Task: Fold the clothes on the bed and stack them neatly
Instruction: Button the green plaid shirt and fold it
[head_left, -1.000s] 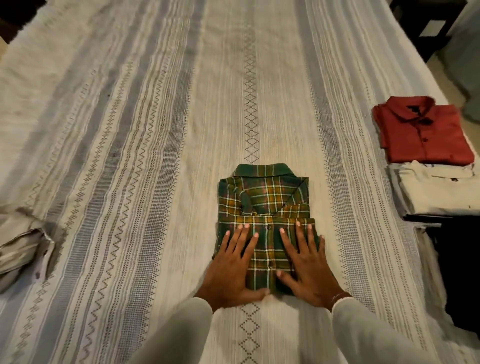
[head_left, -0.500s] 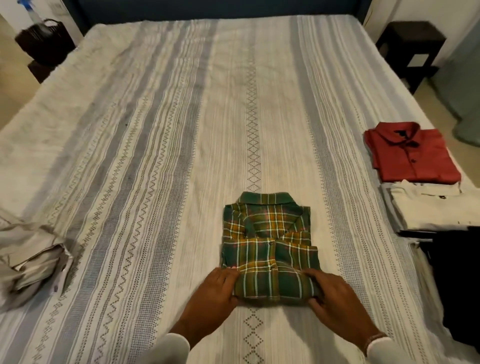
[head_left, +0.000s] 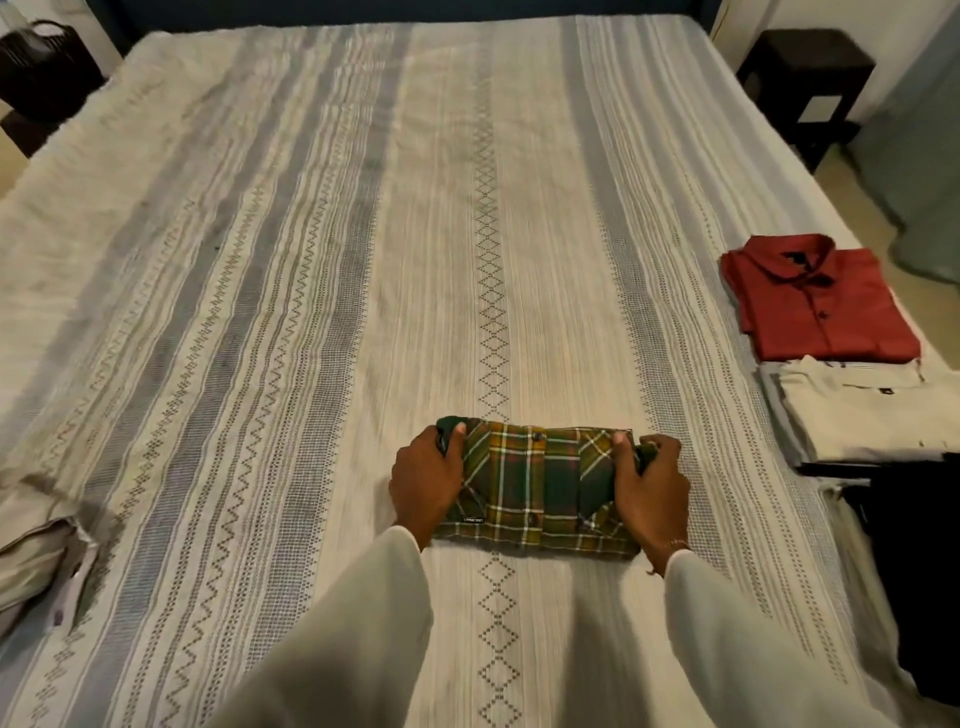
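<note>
- The bed (head_left: 322, 260) carries the whole job: most of its striped cover lies bare, with clothes only near me and along both side edges.
- On my right edge sit folded pieces in a row: a red shirt (head_left: 821, 306), then a cream garment (head_left: 862, 415), then something dark (head_left: 914, 571) that I cannot tell is folded or not.
- At my left edge a pale bundle (head_left: 36, 540) looks crumpled; I judge it is yet to be folded.
- The plaid shirt (head_left: 535, 488) lies right before me, doubled into a compact rectangle; it looks nearly done, and stacking it is left.
- My left hand (head_left: 426, 483) grips its left end, fingers curled round the cloth.
- My right hand (head_left: 649, 488) clasps the right end likewise.
</note>
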